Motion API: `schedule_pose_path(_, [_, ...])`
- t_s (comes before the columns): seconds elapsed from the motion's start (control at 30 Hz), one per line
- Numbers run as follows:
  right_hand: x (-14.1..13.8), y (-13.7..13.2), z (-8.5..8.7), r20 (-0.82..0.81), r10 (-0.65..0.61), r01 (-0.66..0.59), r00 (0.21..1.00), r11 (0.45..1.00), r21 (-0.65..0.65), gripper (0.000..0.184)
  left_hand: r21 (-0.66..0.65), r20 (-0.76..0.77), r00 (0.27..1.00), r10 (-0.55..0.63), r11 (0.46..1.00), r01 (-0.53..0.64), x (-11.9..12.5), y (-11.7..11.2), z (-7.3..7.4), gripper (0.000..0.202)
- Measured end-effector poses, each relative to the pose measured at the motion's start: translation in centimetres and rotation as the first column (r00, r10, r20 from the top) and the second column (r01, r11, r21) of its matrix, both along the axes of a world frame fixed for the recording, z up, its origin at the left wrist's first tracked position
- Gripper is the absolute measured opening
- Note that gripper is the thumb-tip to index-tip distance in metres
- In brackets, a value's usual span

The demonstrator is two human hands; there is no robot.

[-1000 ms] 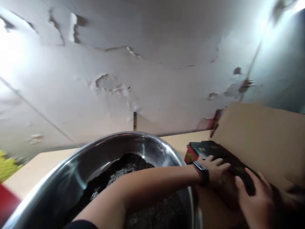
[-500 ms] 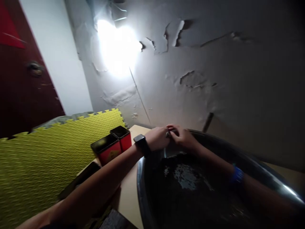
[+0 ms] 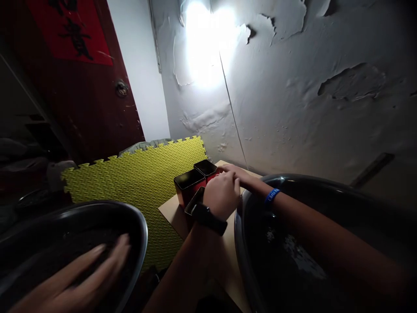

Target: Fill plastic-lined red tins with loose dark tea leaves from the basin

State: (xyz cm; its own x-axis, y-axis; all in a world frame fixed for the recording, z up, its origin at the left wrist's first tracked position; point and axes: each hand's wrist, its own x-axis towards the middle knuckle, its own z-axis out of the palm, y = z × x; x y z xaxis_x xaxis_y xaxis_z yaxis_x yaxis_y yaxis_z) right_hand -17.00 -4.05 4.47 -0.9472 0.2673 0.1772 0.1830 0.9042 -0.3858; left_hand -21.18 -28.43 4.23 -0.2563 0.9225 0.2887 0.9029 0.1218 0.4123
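0.5 s on, shifted left hand (image 3: 223,194) and right hand (image 3: 236,173) from right basin (image 3: 239,234) to tins (image 3: 195,190) along worktop (image 3: 170,213) edge, putting these within reach, cannot tell grip.

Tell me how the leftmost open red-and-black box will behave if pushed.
The leftmost box is probably stiff: its walls and corners look straight. Its flat sides suggest it would slide or tip rather than roll. Pushed toward the neighbouring open box close beside it, it would likely bump that one.

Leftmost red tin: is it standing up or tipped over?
Standing upright. The red tin's square rim faces up, with its sides running down below it toward the pale board.
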Motion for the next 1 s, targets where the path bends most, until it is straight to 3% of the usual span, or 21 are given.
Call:
schedule_pose_path(0.03, [-0.1,-0.6,-0.6,0.009,0.011,-0.011,1.0,1.0,0.024,0.017,0.009,-0.001,0.999,0.033,0.999,-0.033,1.0,2.4,0.2,0.039])
schedule_pose_path(0.07, [-0.2,-1.1,-1.2,0.039,0.019,-0.021,0.999,0.998,0.051,0.017,0.031,-0.009,0.986,0.164,0.986,-0.164,1.8,4.4,0.2,0.036])
schedule_pose_path(0.13, [-0.4,-2.3,-2.4,0.11,0.012,-0.023,0.994,0.995,0.099,0.015,0.006,-0.031,0.955,0.294,0.956,-0.294,2.9,6.9,-0.4,0.034])
schedule_pose_path(0.27, [-0.6,-4.1,-3.9,0.261,-0.012,-0.025,0.965,0.99,0.137,0.009,-0.138,-0.039,0.933,0.358,0.923,-0.359,3.5,6.5,-2.6,0.035])
schedule_pose_path(0.4, [-0.2,-4.5,-3.1,0.246,-0.051,0.001,0.968,0.98,0.199,0.011,-0.185,0.023,0.936,0.352,0.921,-0.342,4.3,5.9,-3.5,0.049])
schedule_pose_path(0.57, [1.6,-3.2,0.9,0.145,-0.135,0.094,0.98,0.961,0.262,0.015,0.119,0.046,0.963,0.264,0.956,-0.268,6.9,6.5,-1.8,0.055])
schedule_pose_path(0.7, [4.5,-1.7,5.7,0.088,-0.242,0.207,0.966,0.934,0.291,0.02,0.357,0.049,0.987,0.153,0.92,-0.161,10.0,5.9,0.5,0.049])
schedule_pose_path(0.87, [11.3,-1.3,11.4,-0.038,-0.413,0.408,0.91,0.875,0.261,0.03,0.492,0.148,0.989,-0.005,0.868,-0.07,13.9,5.4,2.3,0.043])
schedule_pose_path(1.0, [18.1,-0.6,13.4,-0.018,-0.58,0.566,0.814,0.787,0.246,0.049,0.556,0.196,0.97,-0.145,0.831,0.012,16.1,6.2,2.2,0.04])
